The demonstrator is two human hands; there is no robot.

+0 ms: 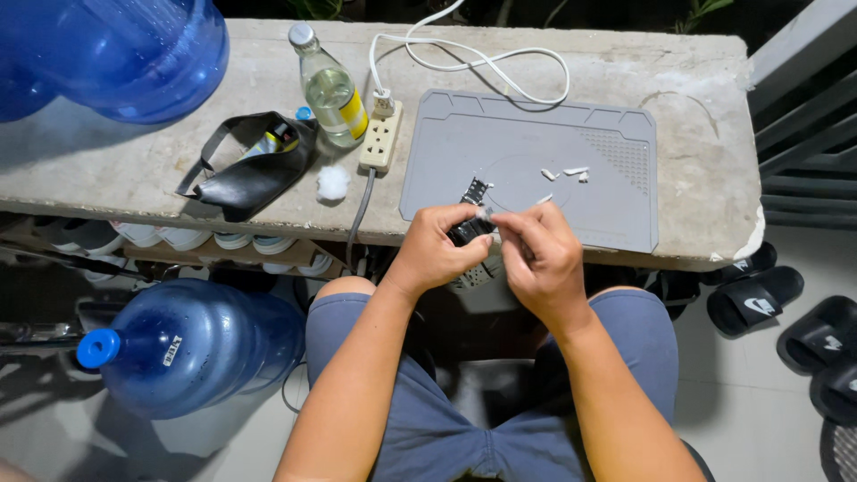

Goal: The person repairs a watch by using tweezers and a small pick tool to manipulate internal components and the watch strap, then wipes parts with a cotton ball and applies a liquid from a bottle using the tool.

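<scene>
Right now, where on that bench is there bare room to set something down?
Bare patches: the concrete bench right of the grey mat, and between the water jug and black pouch. Crowded: around the bottle, power strip and cotton ball.

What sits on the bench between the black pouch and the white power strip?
In the head view, a small white cotton ball lies between the black pouch and the power strip.
</scene>
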